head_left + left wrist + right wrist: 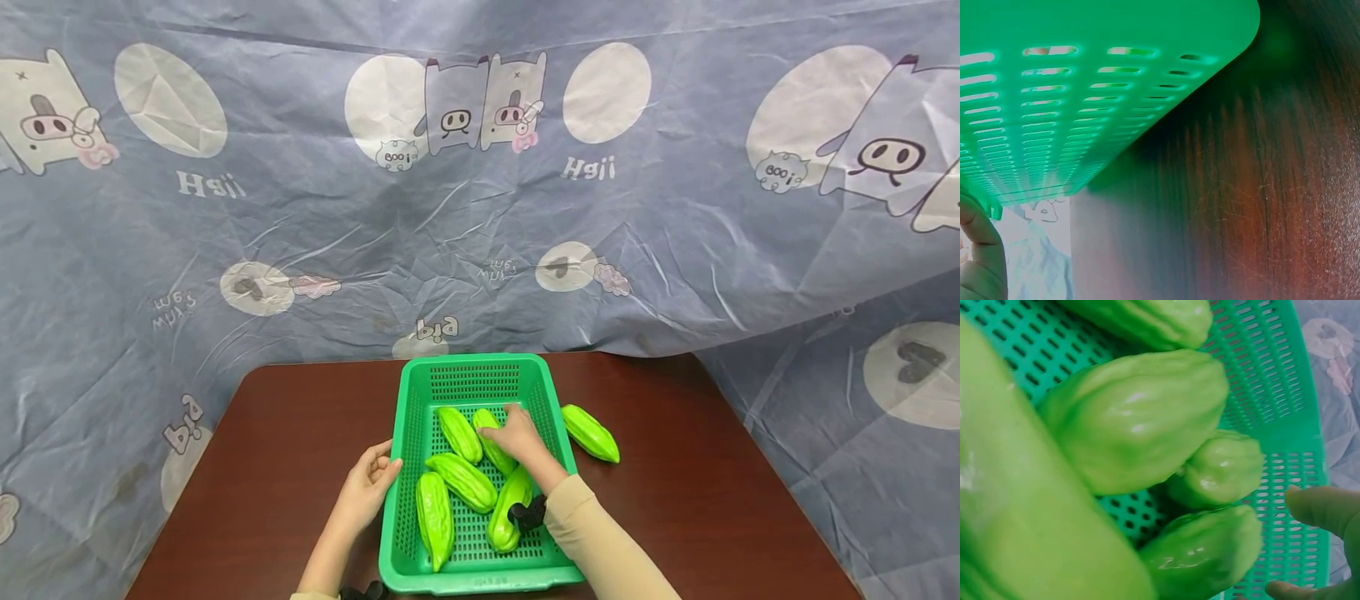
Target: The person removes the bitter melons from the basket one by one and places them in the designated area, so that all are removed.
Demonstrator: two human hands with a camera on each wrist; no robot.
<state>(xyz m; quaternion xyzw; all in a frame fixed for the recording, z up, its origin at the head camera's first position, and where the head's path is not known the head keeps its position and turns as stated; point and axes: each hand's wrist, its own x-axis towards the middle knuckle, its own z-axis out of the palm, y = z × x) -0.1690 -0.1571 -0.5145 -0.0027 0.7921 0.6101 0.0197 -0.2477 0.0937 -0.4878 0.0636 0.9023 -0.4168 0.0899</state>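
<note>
A green perforated plastic basket (480, 581) stands on the table with several light-green ribbed gourds inside. At its left side my left hand (367, 479) holds the rim, thumb by the edge; in the left wrist view one finger (985, 250) lies near the rim of the basket (1085, 25). My right hand (521, 437) reaches into the basket above a gourd (483, 422) at the back right. In the right wrist view, that hand (1338, 515) has thumb and fingers apart, with nothing between them, beside a gourd (1210, 550). A large gourd (1141, 419) lies nearer the camera.
One more gourd (591, 433) lies on the table just right of the basket. The dark red-brown table (315, 417) has rounded back corners. A grey-blue printed cloth (480, 217) hangs behind and along both sides.
</note>
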